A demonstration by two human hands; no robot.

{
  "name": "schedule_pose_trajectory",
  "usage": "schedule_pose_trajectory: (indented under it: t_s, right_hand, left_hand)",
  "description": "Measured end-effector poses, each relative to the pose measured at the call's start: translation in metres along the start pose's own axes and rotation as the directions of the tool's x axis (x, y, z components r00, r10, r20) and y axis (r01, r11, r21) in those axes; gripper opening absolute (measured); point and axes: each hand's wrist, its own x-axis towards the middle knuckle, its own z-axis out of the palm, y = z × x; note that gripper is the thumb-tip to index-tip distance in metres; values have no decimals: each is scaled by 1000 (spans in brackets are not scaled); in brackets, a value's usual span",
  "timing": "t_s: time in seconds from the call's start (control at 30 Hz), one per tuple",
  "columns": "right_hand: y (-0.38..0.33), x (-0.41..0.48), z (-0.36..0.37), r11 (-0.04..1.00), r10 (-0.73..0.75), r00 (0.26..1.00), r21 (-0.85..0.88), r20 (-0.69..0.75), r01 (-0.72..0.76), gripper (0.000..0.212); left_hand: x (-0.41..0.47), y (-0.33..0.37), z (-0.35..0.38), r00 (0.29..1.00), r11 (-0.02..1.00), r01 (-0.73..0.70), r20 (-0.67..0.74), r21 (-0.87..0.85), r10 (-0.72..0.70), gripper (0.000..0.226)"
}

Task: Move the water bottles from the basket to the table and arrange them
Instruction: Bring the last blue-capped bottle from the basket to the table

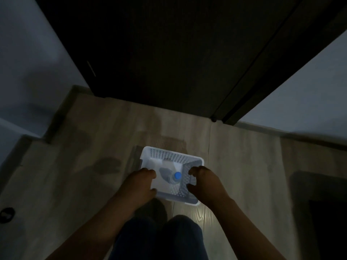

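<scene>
White perforated basket point(170, 156) is flanked by both hands on wood-look floor point(244, 175). L hand point(139, 182) is curled over its L rim, R hand point(203, 182) over R rim; actual grip can't be told. Blue-capped water bottle point(176, 177) is seen cap-up btwn the fingertips, inside basket

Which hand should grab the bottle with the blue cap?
Probably the right hand: it is nearer the bottle, which sits toward the right side of the basket. The left hand is farther away.
</scene>
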Motion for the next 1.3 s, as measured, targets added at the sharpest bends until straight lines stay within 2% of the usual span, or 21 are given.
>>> schedule_pose_trajectory:
  t_s: [0.1, 0.23, 0.43, 0.6, 0.93, 1.3]
  right_hand:
    - [24, 43, 44, 1000, 1, 999, 9, -32, -1, 34]
    - [49, 94, 95, 999, 3, 998, 50, -62, 0, 36]
    - [71, 136, 140, 998, 28, 998, 60, -54, -24, 46]
    - [76, 147, 154, 997, 39, 996, 73, -74, -34, 49]
    - [79, 166, 176, 1000, 15, 992, 22, -123, -13, 42]
    - [83, 162, 184, 994, -18, 969, 96, -248, 43, 32]
  left_hand:
    - [43, -22, 41, 1000, 999, -5, -9, -42, 4, 35]
    - [94, -45, 87, 1000, 1000, -2, -31, -6, 2, 36]
    - [136, -69, 130, 1000, 1000, -8, -28, 8, 8, 39]
    - [144, -79, 142, 999, 1000, -10, -40, 16, 11, 40]
    - [156, -93, 159, 995, 999, -40, -89, 19, 41, 37]
    - [150, -93, 162, 992, 999, -41, -117, -7, 40, 38]
